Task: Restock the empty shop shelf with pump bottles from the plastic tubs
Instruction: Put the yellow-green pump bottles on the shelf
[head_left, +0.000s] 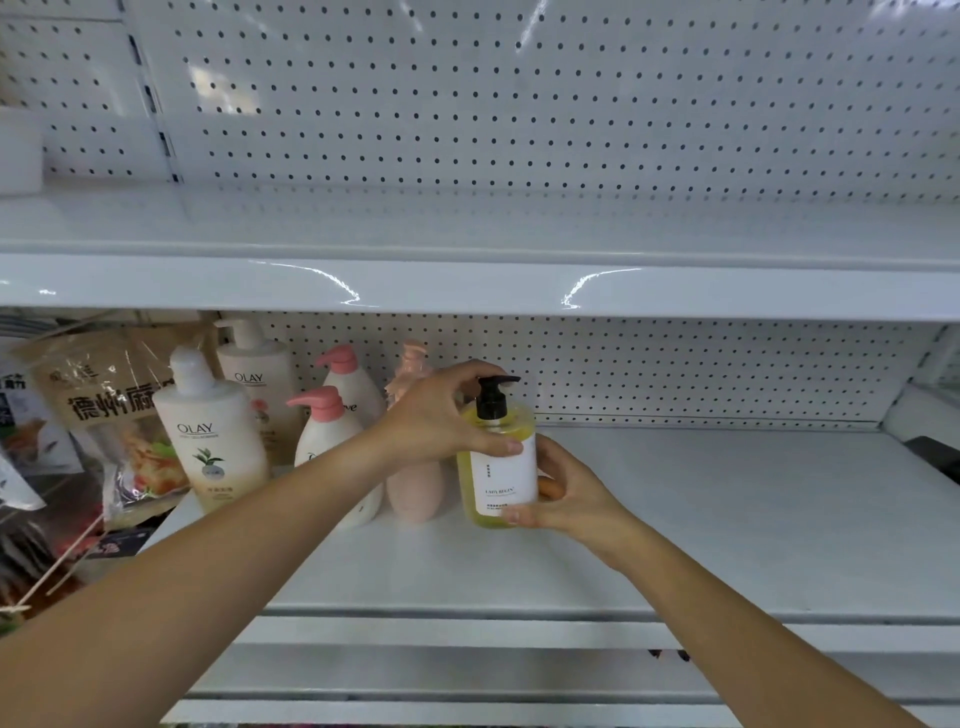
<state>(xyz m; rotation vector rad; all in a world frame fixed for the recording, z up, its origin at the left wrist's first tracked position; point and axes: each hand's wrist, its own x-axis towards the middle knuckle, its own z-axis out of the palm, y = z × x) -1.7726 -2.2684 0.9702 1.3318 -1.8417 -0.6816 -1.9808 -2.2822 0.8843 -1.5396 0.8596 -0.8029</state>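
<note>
- As a person stocks the lower shelf (701, 519), the head view shows both hands on a yellow pump bottle (501, 467). The left hand (441, 415) closes its grip round the shoulder under the black pump, and the right hand (569, 493) closes its grip round the lower body.
- The bottle stands upright. Whether its base already touches the shelf cannot be told.
- To do this well, the base should probably settle flat with the white label facing out before either hand lets go. It should also sit snug against the pink bottle (415, 483) immediately left of the yellow bottle.
- Further left of the yellow bottle, two cream bottles (210, 431) read "OLAY". The pink-capped white bottles (324, 423) show only part of a logo.
- The yellow bottle's own label print is too small to read with confidence.
</note>
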